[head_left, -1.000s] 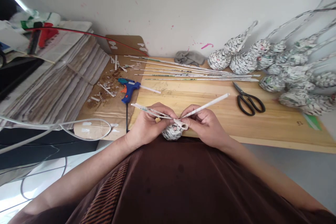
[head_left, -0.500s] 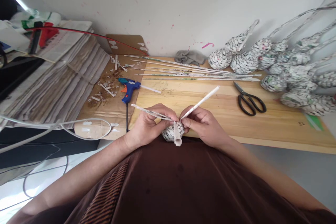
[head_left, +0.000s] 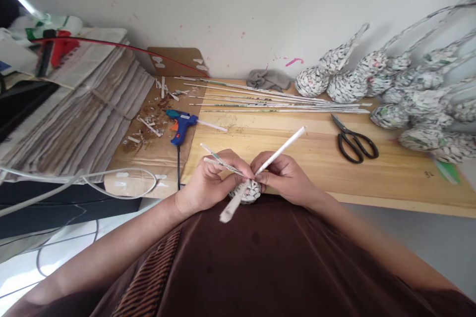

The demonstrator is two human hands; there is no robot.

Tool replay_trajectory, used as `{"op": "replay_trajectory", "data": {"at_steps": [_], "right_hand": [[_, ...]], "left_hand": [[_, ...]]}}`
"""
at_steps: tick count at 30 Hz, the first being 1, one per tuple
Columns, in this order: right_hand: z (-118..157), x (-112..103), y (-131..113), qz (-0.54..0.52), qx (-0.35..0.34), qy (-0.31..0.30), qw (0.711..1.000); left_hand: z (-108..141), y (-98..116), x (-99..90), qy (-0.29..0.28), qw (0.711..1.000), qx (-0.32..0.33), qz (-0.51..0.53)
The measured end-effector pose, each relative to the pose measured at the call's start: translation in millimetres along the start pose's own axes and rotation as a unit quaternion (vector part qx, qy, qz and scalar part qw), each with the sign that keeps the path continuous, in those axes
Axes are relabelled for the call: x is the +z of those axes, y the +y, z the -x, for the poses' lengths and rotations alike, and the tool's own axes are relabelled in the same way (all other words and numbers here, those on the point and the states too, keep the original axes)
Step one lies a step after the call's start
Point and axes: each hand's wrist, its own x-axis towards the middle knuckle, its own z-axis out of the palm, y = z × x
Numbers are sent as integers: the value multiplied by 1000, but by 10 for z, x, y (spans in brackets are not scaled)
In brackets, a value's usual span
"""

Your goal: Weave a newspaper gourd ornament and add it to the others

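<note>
A small woven newspaper ball [head_left: 251,193] sits between my hands at the table's front edge, close against the brown clothing. Rolled paper strips stick out of its top: a white paper tube [head_left: 284,147] points up and right, another paper tube [head_left: 231,208] leans down and left, and thinner paper strips [head_left: 219,158] point up and left. My left hand [head_left: 217,178] is closed on the woven ball's top and the strips on the left. The fingers of my right hand [head_left: 278,173] pinch the white tube near its base. Both hands' fingertips nearly meet.
A blue glue gun [head_left: 183,126] lies left on cardboard with paper scraps. Long paper sticks [head_left: 271,101] lie behind my hands. Black-handled scissors [head_left: 353,139] are on the right, before several woven paper gourds [head_left: 345,86]. A newspaper stack [head_left: 100,84] stands left; a grey cloth [head_left: 268,80] lies by the wall.
The tube in front has swung from pointing straight toward me to down-left. The left strips have spread apart and tilt more upward. The white tube on the right has shifted slightly left and down.
</note>
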Motion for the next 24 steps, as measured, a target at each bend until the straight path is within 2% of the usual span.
{"op": "replay_trajectory", "data": {"at_steps": [4, 7, 13, 19, 22, 24], "right_hand": [[-33, -31, 5, -33, 29, -26, 999], [-5, -17, -2, -11, 39, -1, 999], [130, 69, -75, 152, -29, 101, 983], [239, 126, -155, 250, -79, 102, 960], [261, 147, -163, 262, -99, 86, 956], [250, 157, -149, 247, -85, 96, 961]], "left_hand": [[12, -4, 29, 4, 1000, -13, -5], [30, -4, 54, 14, 1000, -14, -21], [49, 8, 110, 67, 995, -43, -54], [7, 36, 150, 71, 993, -32, -90], [8, 48, 161, 83, 990, -51, -103], [13, 57, 167, 91, 987, -59, -118]]}}
